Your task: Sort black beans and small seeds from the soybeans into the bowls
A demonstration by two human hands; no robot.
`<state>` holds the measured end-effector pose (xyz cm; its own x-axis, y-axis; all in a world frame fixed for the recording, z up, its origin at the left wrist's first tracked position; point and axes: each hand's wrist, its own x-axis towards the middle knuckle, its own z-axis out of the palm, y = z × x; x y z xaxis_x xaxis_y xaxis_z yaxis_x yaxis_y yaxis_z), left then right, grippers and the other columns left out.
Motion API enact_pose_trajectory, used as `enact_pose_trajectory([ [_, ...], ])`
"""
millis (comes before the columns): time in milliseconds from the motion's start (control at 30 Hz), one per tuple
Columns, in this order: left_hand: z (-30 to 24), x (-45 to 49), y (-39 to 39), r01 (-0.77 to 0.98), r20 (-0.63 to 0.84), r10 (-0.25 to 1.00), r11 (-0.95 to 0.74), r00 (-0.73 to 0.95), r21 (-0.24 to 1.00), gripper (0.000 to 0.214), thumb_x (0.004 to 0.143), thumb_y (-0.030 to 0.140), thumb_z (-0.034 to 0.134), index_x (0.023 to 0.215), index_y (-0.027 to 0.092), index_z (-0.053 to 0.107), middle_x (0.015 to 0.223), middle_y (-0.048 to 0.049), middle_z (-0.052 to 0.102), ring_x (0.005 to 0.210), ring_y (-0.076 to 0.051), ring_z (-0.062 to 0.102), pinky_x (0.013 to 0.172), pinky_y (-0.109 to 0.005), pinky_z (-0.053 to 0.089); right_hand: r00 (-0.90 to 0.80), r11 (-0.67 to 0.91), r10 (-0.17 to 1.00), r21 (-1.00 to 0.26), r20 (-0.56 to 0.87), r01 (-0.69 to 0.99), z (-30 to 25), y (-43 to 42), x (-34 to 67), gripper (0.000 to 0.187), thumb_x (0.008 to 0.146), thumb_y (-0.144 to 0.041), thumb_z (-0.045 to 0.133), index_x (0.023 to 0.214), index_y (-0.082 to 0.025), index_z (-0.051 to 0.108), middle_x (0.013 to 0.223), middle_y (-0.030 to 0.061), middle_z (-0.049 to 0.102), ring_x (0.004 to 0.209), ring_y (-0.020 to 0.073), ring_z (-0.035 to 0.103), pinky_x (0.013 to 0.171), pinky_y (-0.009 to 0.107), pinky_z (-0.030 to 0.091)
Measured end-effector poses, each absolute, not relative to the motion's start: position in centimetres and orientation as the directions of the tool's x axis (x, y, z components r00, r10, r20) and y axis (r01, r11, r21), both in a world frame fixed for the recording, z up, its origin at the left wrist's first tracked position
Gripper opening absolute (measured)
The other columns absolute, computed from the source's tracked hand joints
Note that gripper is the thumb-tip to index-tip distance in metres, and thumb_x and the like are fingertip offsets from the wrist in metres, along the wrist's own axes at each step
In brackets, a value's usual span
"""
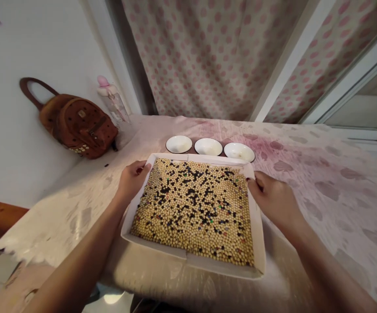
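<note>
A shallow white cardboard tray (259,243) spans the space between my hands. A layer of small round beads (191,204), mostly tan with many black ones and a few green, red and blue, covers its bottom. My left hand (132,176) grips the tray's left wall near the far corner, thumb over the rim. On the opposite wall my right hand (275,198) is closed the same way, its other fingers hidden behind the cardboard. Just beyond the far wall stand three white bowls with dark rims: a left bowl (178,144), a middle bowl (208,147) and a right bowl (239,152).
A patterned cloth (325,191) covers the table. At the left, a brown backpack (84,126) leans against the white wall, beside a bottle with a pink top (113,100). Behind the table hangs a polka-dot curtain (208,56).
</note>
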<state>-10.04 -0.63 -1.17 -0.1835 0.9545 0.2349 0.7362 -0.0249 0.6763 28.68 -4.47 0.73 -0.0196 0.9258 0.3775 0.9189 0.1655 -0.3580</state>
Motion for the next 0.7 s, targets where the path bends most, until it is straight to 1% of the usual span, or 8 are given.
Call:
enact_pose_trajectory([
  [100, -1.2, -9.3, -0.8, 0.708, 0.197, 0.966, -0.023, -0.165, 0.706, 0.030, 0.089, 0.038, 0.052, 0.083, 0.016, 0.070, 0.070, -0.0006, 0.062, 0.065, -0.016, 0.053, 0.056, -0.024, 0.034, 0.003, 0.135, 0.928, -0.343, 0.372, 0.930, 0.9, -4.4, 29.3, 0.029, 0.087, -0.035, 0.045, 0.062, -0.025, 0.034, 0.051, -0.0004, 0.042, 0.047, 0.0152, 0.039, 0.052, 0.031, 0.023],
  [233, -1.5, -8.5, -1.0, 0.703, 0.241, 0.958, -0.062, -0.158, 0.708, 0.031, 0.090, 0.039, 0.052, 0.087, 0.015, 0.072, 0.072, -0.0010, 0.061, 0.065, -0.015, 0.052, 0.057, -0.024, 0.034, 0.046, 0.074, 0.923, -0.293, 0.383, 0.953, 0.8, -4.0, 30.1, 0.027, 0.086, -0.035, 0.045, 0.063, -0.024, 0.036, 0.053, -0.0001, 0.042, 0.048, 0.0154, 0.038, 0.054, 0.032, 0.022],
  [333, -1.3, -8.6, -1.2, 0.691, 0.235, 0.954, -0.044, -0.184, 0.722, 0.031, 0.089, 0.039, 0.052, 0.085, 0.015, 0.072, 0.074, -0.0018, 0.063, 0.066, -0.015, 0.053, 0.056, -0.024, 0.035, 0.032, 0.087, 0.944, -0.342, 0.329, 0.936, 0.9, -4.0, 30.1, 0.027, 0.087, -0.037, 0.044, 0.064, -0.024, 0.036, 0.054, -0.0005, 0.042, 0.050, 0.0157, 0.040, 0.054, 0.031, 0.023],
  [400, -1.2, -8.7, -1.4, 0.678, 0.231, 0.954, -0.041, -0.193, 0.734, 0.031, 0.090, 0.039, 0.053, 0.087, 0.015, 0.073, 0.077, -0.0024, 0.066, 0.068, -0.016, 0.055, 0.057, -0.025, 0.036, 0.044, 0.071, 0.950, -0.352, 0.309, 0.933, 0.9, -4.1, 30.0, 0.026, 0.086, -0.037, 0.045, 0.065, -0.024, 0.037, 0.054, -0.0003, 0.043, 0.051, 0.0162, 0.042, 0.055, 0.031, 0.023],
  [533, -1.2, -8.5, -1.4, 0.666, 0.227, 0.956, -0.048, -0.184, 0.745, 0.033, 0.090, 0.038, 0.053, 0.096, 0.015, 0.075, 0.082, -0.0029, 0.069, 0.069, -0.016, 0.057, 0.060, -0.025, 0.038, 0.061, 0.040, 0.950, -0.315, 0.306, 0.948, 0.6, -4.1, 30.0, 0.025, 0.085, -0.036, 0.045, 0.065, -0.024, 0.034, 0.055, 0.0000, 0.043, 0.051, 0.0166, 0.040, 0.056, 0.032, 0.021],
  [600, -1.5, -8.4, -1.2, 0.670, 0.201, 0.965, -0.038, -0.167, 0.741, 0.033, 0.089, 0.039, 0.054, 0.094, 0.014, 0.075, 0.080, -0.0026, 0.068, 0.069, -0.016, 0.057, 0.059, -0.025, 0.038, 0.049, 0.038, 0.960, -0.301, 0.275, 0.953, 0.2, -3.9, 30.3, 0.025, 0.084, -0.034, 0.045, 0.065, -0.025, 0.033, 0.054, -0.0002, 0.042, 0.051, 0.0165, 0.038, 0.056, 0.032, 0.021],
  [700, -2.0, -8.2, -1.0, 0.688, 0.162, 0.979, -0.030, -0.127, 0.725, 0.032, 0.089, 0.038, 0.054, 0.090, 0.014, 0.075, 0.078, -0.0021, 0.067, 0.068, -0.016, 0.058, 0.061, -0.025, 0.039, 0.035, 0.020, 0.978, -0.259, 0.206, 0.966, -0.5, -3.5, 30.8, 0.022, 0.082, -0.032, 0.046, 0.063, -0.025, 0.036, 0.054, 0.0004, 0.045, 0.051, 0.0164, 0.037, 0.056, 0.033, 0.021],
])
